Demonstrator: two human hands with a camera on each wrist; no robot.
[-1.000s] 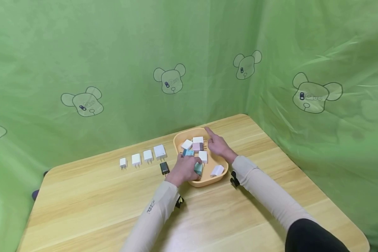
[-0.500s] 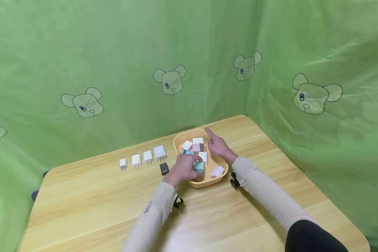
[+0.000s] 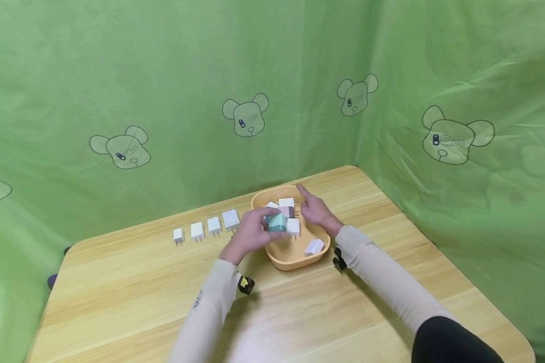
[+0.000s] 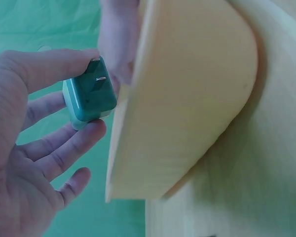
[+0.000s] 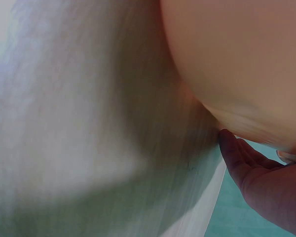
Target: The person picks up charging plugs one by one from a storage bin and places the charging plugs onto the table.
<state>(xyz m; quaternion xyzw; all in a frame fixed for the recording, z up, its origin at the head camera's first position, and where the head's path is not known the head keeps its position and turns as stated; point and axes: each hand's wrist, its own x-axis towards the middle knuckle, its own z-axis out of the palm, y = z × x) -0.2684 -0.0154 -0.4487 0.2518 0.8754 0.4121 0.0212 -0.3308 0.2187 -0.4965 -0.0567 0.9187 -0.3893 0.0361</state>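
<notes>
My left hand (image 3: 249,233) pinches a teal wall charger (image 3: 277,223) between thumb and fingers, over the left side of an orange tray (image 3: 300,256). In the left wrist view, the charger's (image 4: 92,96) two metal prongs face the camera, and the other fingers spread loosely below. My right hand (image 3: 315,209) holds the tray's right rim, index finger stretched along the edge. From the right wrist, that hand's fingers lie against the outer wall. Inside the tray are several chargers, among them a pink-and-grey one (image 3: 286,212) and a white one (image 3: 293,227).
Several white chargers stand in a row left of the tray, from a small one (image 3: 178,236) to a larger one (image 3: 230,220). A black charger nearby is almost hidden by my left hand. Green curtains (image 3: 181,151) hang behind the wooden table (image 3: 131,282).
My left hand has lifted the teal charger from the tray's front part and moved it up and left. The right hand stays at the rim.
</notes>
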